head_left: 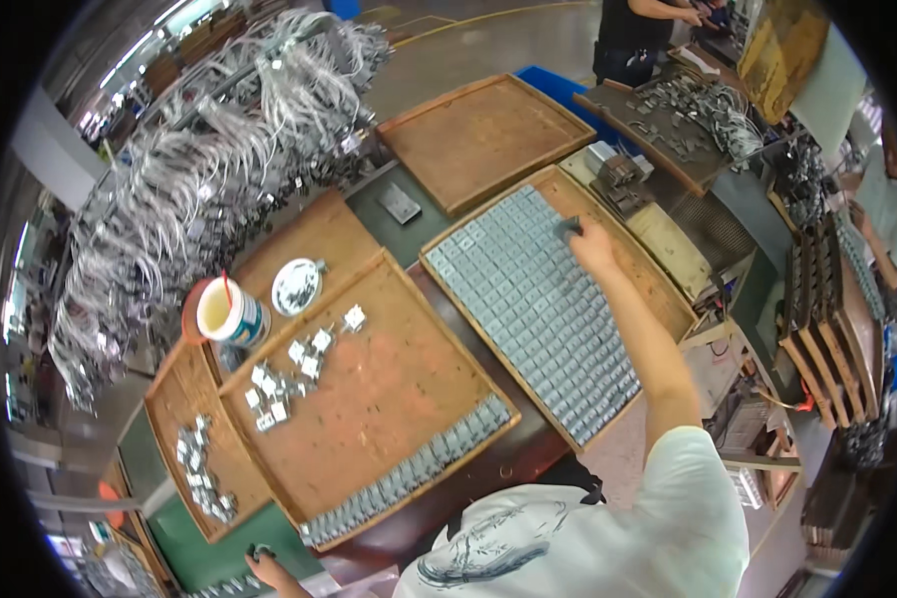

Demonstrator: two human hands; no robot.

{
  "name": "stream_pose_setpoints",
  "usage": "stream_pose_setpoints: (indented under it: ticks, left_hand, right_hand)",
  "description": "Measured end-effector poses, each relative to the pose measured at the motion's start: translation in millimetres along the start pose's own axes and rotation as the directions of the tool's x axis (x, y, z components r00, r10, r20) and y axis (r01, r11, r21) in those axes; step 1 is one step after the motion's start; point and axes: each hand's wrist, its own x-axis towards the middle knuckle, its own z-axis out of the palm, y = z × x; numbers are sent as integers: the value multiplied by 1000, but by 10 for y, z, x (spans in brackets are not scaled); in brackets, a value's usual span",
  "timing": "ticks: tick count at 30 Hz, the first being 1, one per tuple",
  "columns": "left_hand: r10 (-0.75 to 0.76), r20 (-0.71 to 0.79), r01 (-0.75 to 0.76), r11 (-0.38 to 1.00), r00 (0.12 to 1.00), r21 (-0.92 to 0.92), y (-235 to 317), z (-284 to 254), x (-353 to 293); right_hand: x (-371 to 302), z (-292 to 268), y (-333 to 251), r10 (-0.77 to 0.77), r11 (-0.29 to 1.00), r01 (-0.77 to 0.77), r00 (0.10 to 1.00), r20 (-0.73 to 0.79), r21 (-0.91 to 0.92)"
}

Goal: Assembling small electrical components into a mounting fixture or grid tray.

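Note:
My right hand (594, 249) reaches over the far right side of a wooden tray (658, 279), its fingers closed on a small dark grey block (568, 228). Rows of small grey square metal parts (528, 289) fill most of that tray. Low at the left, my left hand (267, 570) is closed around a small dark metal part (260, 550), above a green surface (194, 543). Another wooden tray (369, 419) lies between my hands. A row of grey metal parts (409, 473) lines its near edge, and loose white-topped pieces (310, 367) lie toward its far left.
A white bucket (231, 311) with a red stick stands beside a round white dish (297, 286) of small dark bits. A bare wooden tray (488, 140) lies farther back. Bundles of silvery cables (219, 169) hang at the left. Another person (633, 40) stands at the back.

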Motion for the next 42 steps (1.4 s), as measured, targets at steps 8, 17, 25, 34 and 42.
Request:
stream_pose_setpoints:
  ticks: [8,17,25,34,42]
  left_hand:
    - [351,264,-183,846,899,-501,2154,662,-1123]
    - [407,467,26,732,785,-681,2885,1187,-1807]
    - [459,606,362,514,650,-778,3163,1259,-2613]
    - [640,616,264,563,460,-783,3367,1193,-3163]
    - [744,557,359,439,368,-824,3223,878,-3356]
  right_hand:
    - [1452,438,415,63,893,-116,989,-134,-436]
    - [1833,481,606,309,908,-277,950,54,-314]
    - [593,290,-462,11,817,-60,996,89,573]
    - [-1502,182,-1121,-172,731,-186,881,441,656]
    - [-2578,-55,-1544,-366,720,-177,725,584,671]
